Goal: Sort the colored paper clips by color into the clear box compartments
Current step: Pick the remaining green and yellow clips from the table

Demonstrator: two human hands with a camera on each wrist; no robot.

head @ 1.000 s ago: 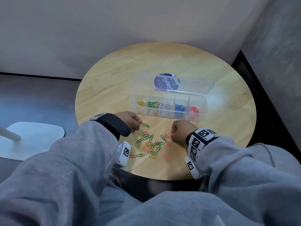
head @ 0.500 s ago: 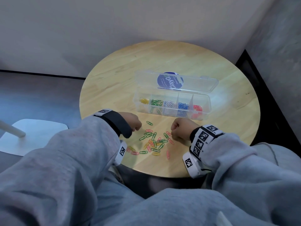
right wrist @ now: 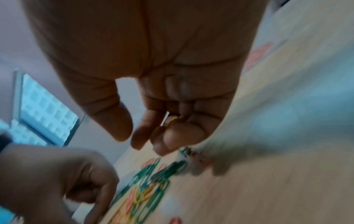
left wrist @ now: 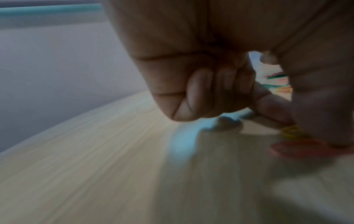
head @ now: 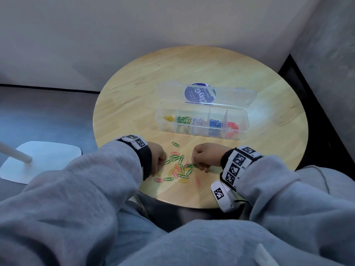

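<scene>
A pile of loose paper clips [head: 178,167] in green, red and yellow lies at the near side of the round wooden table [head: 134,93]. Behind it stands the clear box [head: 242,135], lid open, with yellow [head: 169,118], green [head: 184,120], white [head: 199,121], blue [head: 215,123] and red [head: 232,125] clips in separate compartments. My left hand [head: 160,166] is at the pile's left edge; its thumb and index finger pinch a yellow clip [left wrist: 291,131] on the wood. My right hand [head: 199,160] hovers over green clips, with a yellow clip [right wrist: 173,120] tucked in its curled fingers.
One green clip [head: 175,144] lies apart between the pile and the box. A red clip [head: 197,181] sits near the table's front edge. A white stand base [head: 42,160] rests on the floor to the left. Walls close in behind and to the right.
Both hands have dropped closer to the pile, the left sliding toward its near left edge and the right bringing its fingertips onto the green clips.
</scene>
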